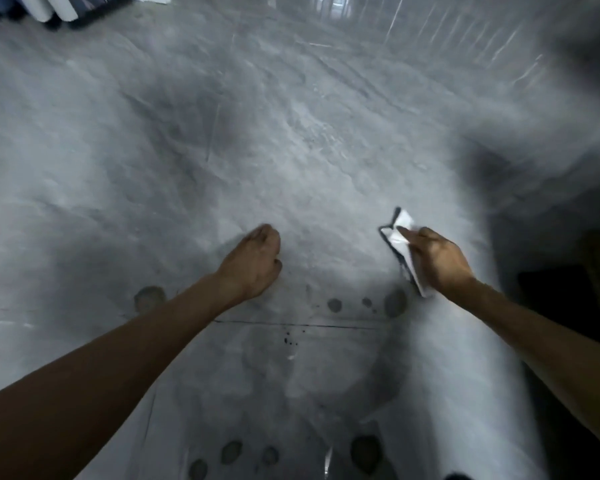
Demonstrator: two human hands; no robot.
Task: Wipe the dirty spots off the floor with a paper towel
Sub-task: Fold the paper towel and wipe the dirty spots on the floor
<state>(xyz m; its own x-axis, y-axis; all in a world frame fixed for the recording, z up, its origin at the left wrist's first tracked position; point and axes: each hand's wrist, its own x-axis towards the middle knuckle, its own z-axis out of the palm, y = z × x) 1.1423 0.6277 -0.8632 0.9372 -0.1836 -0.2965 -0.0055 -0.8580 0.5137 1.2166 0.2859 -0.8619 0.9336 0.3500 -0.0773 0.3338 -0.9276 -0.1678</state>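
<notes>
A folded white paper towel (403,240) is gripped in my right hand (437,259), held above the grey marbled floor (257,150) at the right. My left hand (255,261) is a closed fist with nothing in it, hovering over the floor's middle. Dark round spots lie on the floor just below both hands: one (149,296) at the left, smaller ones (334,305) in the middle, and a larger one (395,302) near the towel's lower end. More dark spots (365,449) sit at the bottom, along with tiny black specks (290,339).
A thin tile seam (309,324) crosses the floor below my hands. Dark furniture or a wall edge (568,289) stands at the right. White and dark objects (56,8) lie at the far top left. The view is blurred.
</notes>
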